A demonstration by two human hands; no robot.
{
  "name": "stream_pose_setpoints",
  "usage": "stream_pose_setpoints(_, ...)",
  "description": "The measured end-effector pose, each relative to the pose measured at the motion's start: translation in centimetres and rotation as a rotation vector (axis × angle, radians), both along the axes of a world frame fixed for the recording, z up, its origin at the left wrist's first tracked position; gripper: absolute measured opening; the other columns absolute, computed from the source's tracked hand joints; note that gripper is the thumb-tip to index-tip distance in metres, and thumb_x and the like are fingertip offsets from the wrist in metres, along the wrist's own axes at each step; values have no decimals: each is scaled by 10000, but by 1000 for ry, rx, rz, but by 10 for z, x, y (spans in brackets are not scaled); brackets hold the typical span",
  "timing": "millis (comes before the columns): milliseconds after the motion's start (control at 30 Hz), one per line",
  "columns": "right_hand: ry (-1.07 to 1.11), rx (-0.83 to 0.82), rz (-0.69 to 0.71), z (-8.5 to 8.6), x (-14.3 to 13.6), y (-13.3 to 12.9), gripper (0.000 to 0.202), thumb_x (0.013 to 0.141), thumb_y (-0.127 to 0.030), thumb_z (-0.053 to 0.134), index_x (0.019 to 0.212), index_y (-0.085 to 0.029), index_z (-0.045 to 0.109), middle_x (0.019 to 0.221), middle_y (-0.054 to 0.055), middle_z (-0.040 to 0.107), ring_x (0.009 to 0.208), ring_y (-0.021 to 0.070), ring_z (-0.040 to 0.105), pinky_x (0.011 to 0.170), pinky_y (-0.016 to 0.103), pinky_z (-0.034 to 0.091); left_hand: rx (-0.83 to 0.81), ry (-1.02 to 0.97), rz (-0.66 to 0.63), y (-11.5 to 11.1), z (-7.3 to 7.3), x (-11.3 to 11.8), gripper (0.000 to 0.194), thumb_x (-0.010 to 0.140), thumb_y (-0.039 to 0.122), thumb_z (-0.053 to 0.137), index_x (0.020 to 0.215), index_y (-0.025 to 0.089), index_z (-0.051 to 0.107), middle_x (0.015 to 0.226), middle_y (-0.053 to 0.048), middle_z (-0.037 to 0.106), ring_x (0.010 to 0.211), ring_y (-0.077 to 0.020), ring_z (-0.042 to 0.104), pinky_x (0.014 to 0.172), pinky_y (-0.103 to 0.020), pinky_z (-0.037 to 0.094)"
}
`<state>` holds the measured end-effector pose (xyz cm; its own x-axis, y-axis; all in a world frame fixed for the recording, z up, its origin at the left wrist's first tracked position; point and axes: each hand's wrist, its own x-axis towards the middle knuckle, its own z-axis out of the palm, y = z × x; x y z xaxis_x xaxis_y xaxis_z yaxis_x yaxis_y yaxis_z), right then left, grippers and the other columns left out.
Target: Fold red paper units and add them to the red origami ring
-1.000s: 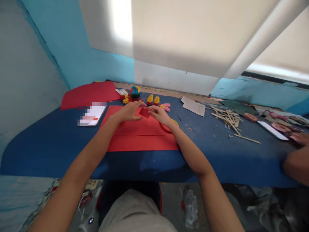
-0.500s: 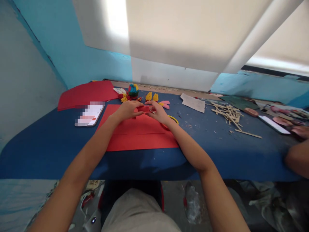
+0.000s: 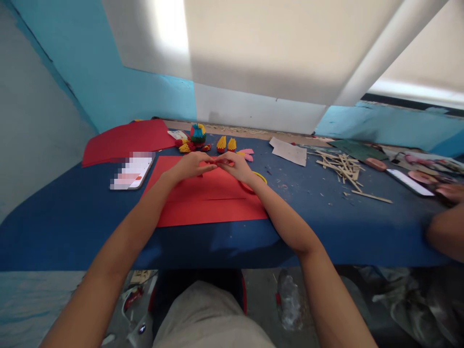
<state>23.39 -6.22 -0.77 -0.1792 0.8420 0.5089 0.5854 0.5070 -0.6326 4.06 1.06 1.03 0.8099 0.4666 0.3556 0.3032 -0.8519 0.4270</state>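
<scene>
Over a large red paper sheet [image 3: 213, 212], my left hand [image 3: 192, 166] and my right hand [image 3: 235, 166] meet at the fingertips. Both are closed on a small piece of red paper [image 3: 215, 162], which my fingers mostly cover. Under my right wrist, a yellow ring-shaped handle [image 3: 261, 178] shows at the sheet's edge; the rest of that item is hidden. Just beyond my hands stand two small yellow-and-red folded-paper pieces [image 3: 226, 143]. A round multicoloured folded-paper figure [image 3: 197, 135] sits behind my left hand. Pink paper pieces [image 3: 246, 154] lie past my right hand.
A phone [image 3: 134, 171] lies left of the sheet, with more red paper [image 3: 126, 140] behind it. To the right are a grey paper piece [image 3: 289, 151], a pile of thin wooden sticks [image 3: 340, 166] and a second phone [image 3: 409, 182]. Another person's arm [image 3: 447, 232] rests at the far right.
My fingertips have come closer together, and the small red paper between them now looks flatter and more hidden. The view has shifted slightly.
</scene>
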Motion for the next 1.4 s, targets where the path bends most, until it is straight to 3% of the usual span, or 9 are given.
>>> stream_pose_setpoints(167, 134, 48, -23, 2, -5, -1, 254, 847, -326, 587, 1048, -172, 608, 975, 64, 658, 883, 154, 601, 826, 292, 484, -156, -124, -23, -5, 1, 2, 342, 852, 468, 534, 986, 190, 681, 876, -52, 699, 676, -167, 637, 569, -245, 485)
stream_pose_setpoints(333, 357, -59, -86, -2, -14, -1, 555, 698, -400, 733, 1152, -199, 484, 1148, 100, 591, 922, 177, 634, 792, 312, 531, -212, -325, 71, -7, 6, 6, 273, 847, 399, 530, 947, 162, 621, 968, -78, 667, 877, -199, 630, 748, -297, 516)
stream_pose_setpoints(567, 474, -68, -79, -11, -32, 3, 316, 722, -378, 686, 947, -198, 556, 978, 51, 665, 923, 188, 646, 799, 324, 536, -281, -407, 102, -12, 5, 12, 183, 848, 349, 515, 860, 175, 569, 931, -61, 654, 892, -192, 626, 780, -305, 515)
stream_pose_setpoints(733, 469, -125, -12, -12, -29, 1, 160, 823, -290, 513, 915, -184, 592, 803, 24, 659, 640, 130, 646, 567, 240, 513, -302, -432, 138, -10, 2, 14, 162, 873, 301, 481, 937, 174, 559, 979, -67, 640, 933, -189, 609, 828, -318, 501)
stream_pose_setpoints(867, 434, -212, -9, -16, -23, 3, 132, 810, -270, 510, 823, -168, 592, 748, 15, 640, 560, 101, 607, 526, 212, 493, -356, -353, 102, -10, 4, 11, 303, 920, 386, 414, 1096, 169, 534, 957, -76, 638, 814, -172, 628, 661, -279, 532)
stream_pose_setpoints(1033, 405, -282, 2, -20, -21, 6, 113, 791, -251, 526, 770, -153, 579, 622, 9, 614, 498, 110, 592, 466, 209, 477, -424, -229, -11, -15, 6, 6, 435, 772, 410, 653, 1135, 188, 564, 1037, -89, 647, 788, -184, 656, 517, -220, 515)
stream_pose_setpoints(1167, 394, -287, 1, -17, -19, 5, 125, 743, -226, 581, 851, -167, 558, 713, 9, 632, 539, 111, 601, 494, 225, 499, -424, -197, -34, -13, 7, 4, 306, 753, 369, 668, 976, 160, 662, 892, -71, 678, 682, -174, 652, 506, -240, 508)
stream_pose_setpoints(1300, 478, -272, 34, -11, -18, 3, 425, 664, -203, 656, 1039, -215, 457, 892, 16, 653, 745, 142, 651, 675, 279, 546, -325, -352, 106, -6, 6, 5, 250, 761, 327, 648, 936, 150, 631, 962, -80, 657, 862, -200, 632, 708, -297, 530)
stream_pose_setpoints(1400, 526, -272, 31, -9, -20, 3, 331, 725, -327, 631, 992, -214, 472, 904, 36, 662, 872, 167, 653, 747, 299, 525, -273, -401, 158, -3, 4, 6, 219, 788, 311, 617, 945, 160, 602, 945, -69, 652, 865, -192, 628, 746, -309, 525)
